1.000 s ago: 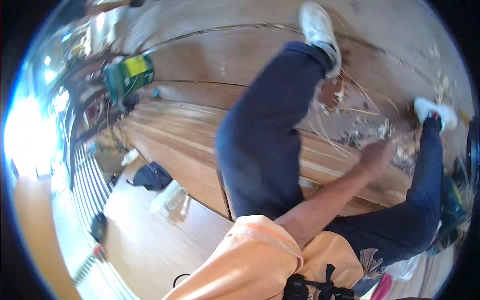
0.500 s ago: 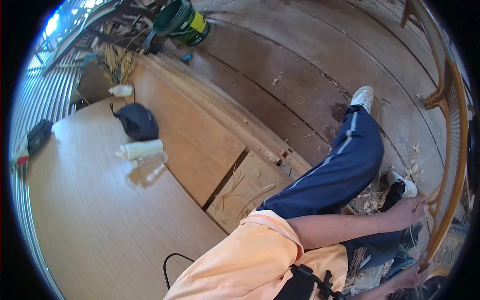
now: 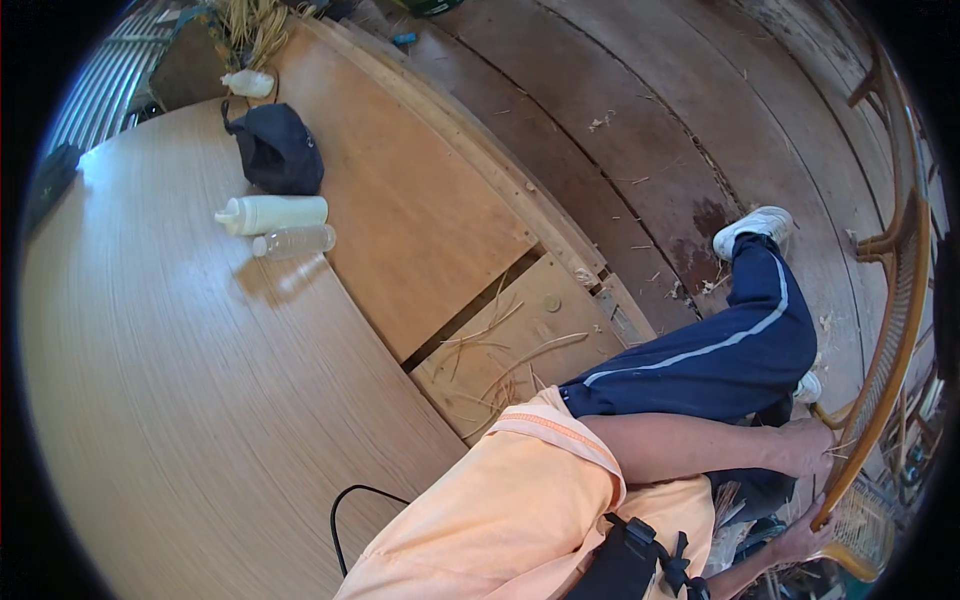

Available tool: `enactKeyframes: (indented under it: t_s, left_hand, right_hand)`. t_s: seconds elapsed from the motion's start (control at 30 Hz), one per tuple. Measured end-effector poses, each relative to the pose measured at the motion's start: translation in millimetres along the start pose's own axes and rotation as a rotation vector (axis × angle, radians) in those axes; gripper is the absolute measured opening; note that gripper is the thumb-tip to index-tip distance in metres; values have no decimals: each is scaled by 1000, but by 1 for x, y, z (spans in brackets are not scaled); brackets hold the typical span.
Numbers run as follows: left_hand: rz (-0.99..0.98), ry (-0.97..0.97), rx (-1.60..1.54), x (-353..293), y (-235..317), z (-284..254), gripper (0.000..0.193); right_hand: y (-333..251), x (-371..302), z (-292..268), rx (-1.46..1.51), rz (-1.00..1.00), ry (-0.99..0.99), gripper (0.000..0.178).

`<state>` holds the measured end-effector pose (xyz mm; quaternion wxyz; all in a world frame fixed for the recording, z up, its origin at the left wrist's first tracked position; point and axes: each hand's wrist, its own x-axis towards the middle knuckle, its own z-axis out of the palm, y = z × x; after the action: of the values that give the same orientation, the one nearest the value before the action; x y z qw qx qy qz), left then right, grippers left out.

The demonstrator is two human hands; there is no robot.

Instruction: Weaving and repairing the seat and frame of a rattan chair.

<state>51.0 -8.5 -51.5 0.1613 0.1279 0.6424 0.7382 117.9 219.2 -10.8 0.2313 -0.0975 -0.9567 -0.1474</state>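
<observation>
Far from any fingers, daylight is glaring off a pale plywood platform (image 3: 190,400). A dark bag (image 3: 277,148), a white bottle (image 3: 270,213) and a clear bottle (image 3: 295,241) are lying there. Worn floorboards (image 3: 640,110) are stretching alongside.

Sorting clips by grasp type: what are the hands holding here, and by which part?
Both hands are on the chair frame: one hand grips the curved wooden rail near its lower end, the other hand just below it.

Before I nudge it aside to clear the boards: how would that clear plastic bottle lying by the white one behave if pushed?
The clear plastic bottle lies on its side on the wooden platform, so it would probably roll rather than slide. It looks see-through and mostly empty, so likely light and easily dented. Touching the white bottle, it may bump that one along too.
</observation>
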Motion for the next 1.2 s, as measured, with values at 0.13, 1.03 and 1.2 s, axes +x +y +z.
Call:
enactKeyframes:
  t_s: [0.13,1.03,1.2]
  left_hand:
    - [33,74,-66,-11,-7,-26,27]
    - [-263,233,189,3,-23,-27,40]
    - [-517,208,249,6,-3,-23,31]
  right_hand:
    - [-18,-8,-8,2,-101,-37,52]
    - [78,-54,48,322,755,220,43]
    - [61,-58,50,1477,1586,81,37]
